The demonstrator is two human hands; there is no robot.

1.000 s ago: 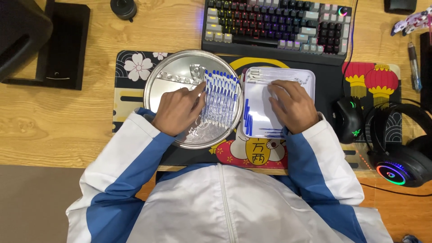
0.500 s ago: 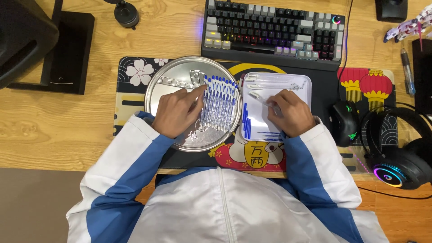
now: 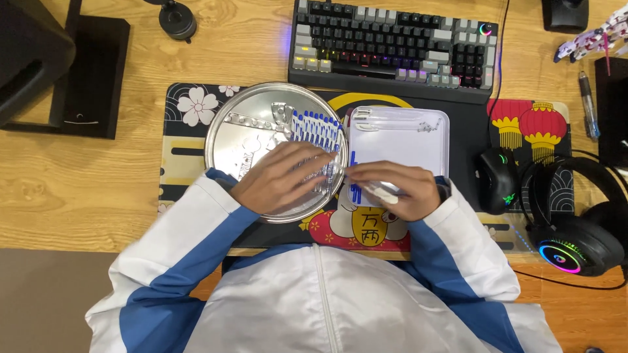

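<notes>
Left hand [image 3: 282, 175] lies flat over the row of blue-capped clear tubes [image 3: 316, 131] in the round metal tray [image 3: 229, 140]. Right hand [image 3: 392, 189] pinches one clear tube [image 3: 378, 190] at the white rectangular tray's [image 3: 418, 147] near edge, on the patterned desk mat [image 3: 190, 124].

Keyboard [image 3: 392, 46] above mat; mouse [image 3: 495, 180], headset [image 3: 575, 225] at right.

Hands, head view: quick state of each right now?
Left hand: laid over the blue-tipped clear pens in the round metal tray; grip cannot be told.
Right hand: closed on one clear pen.
</notes>
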